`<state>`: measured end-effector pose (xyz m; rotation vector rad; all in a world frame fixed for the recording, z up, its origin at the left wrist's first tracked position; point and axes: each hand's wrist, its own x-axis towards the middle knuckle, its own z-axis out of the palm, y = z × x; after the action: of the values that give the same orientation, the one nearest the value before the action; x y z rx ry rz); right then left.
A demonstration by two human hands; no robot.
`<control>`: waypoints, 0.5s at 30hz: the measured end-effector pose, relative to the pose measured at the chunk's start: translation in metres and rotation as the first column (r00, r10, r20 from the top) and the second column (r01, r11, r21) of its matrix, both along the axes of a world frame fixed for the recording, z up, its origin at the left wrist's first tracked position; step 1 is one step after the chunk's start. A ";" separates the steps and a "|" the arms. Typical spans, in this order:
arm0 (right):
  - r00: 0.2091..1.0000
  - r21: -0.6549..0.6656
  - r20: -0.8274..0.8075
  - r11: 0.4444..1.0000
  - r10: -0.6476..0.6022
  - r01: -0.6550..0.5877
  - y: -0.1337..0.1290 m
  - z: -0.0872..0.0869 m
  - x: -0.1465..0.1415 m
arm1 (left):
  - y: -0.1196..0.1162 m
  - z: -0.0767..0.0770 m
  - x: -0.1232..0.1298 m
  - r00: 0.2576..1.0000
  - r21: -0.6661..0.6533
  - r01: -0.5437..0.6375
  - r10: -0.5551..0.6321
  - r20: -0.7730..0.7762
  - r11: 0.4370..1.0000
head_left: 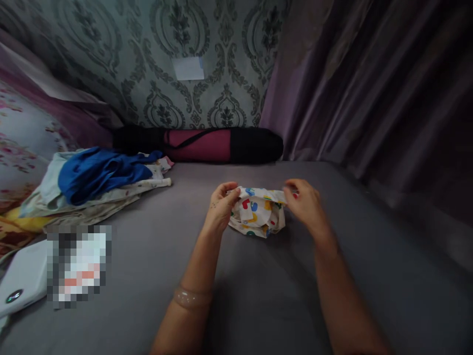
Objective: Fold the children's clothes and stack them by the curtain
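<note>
Between my hands is a white cloth garment [258,217] printed with colourful shapes, its kind not clear from its bunched form. My left hand [221,204] pinches the upper left end of its edge between thumb and fingers. At the opposite end, my right hand [303,199] is closed on the edge, slightly blurred. The upper edge is stretched fairly straight between the two hands, while the lower part hangs in folds just over or on the grey sheet [177,261]. A clear bangle [192,297] circles my left forearm.
A heap of clothes with a blue garment [99,172] on top lies at the left. Nearer are a white device [25,273] and a pixelated item [83,266]. A black and maroon long bag [199,145] lies along the patterned wall; purple curtains [332,84] hang at the right.
</note>
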<state>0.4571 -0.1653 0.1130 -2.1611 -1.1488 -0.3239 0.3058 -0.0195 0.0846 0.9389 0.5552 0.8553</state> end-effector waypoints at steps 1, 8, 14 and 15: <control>0.992 0.044 -0.008 0.992 0.123 -0.123 0.007 -0.001 -0.008 | 0.000 0.000 -0.001 1.000 0.006 0.007 -0.007 0.001 1.000; 0.938 0.054 0.125 0.942 0.323 -0.331 0.038 -0.023 -0.048 | -0.005 0.007 -0.005 0.997 0.076 0.071 -0.072 0.015 0.995; 0.958 0.187 0.035 0.940 0.284 -0.286 0.032 -0.024 -0.019 | 0.020 0.005 -0.024 0.994 0.210 0.024 -0.002 -0.106 0.977; 0.960 0.213 0.003 0.938 0.279 -0.274 0.029 -0.023 -0.012 | 0.026 0.002 -0.028 0.990 0.237 -0.015 0.048 -0.134 0.971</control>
<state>0.4449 -0.1360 0.0901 -1.7867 -1.3206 -0.2764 0.2778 0.0069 0.0862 1.2162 0.5982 0.9026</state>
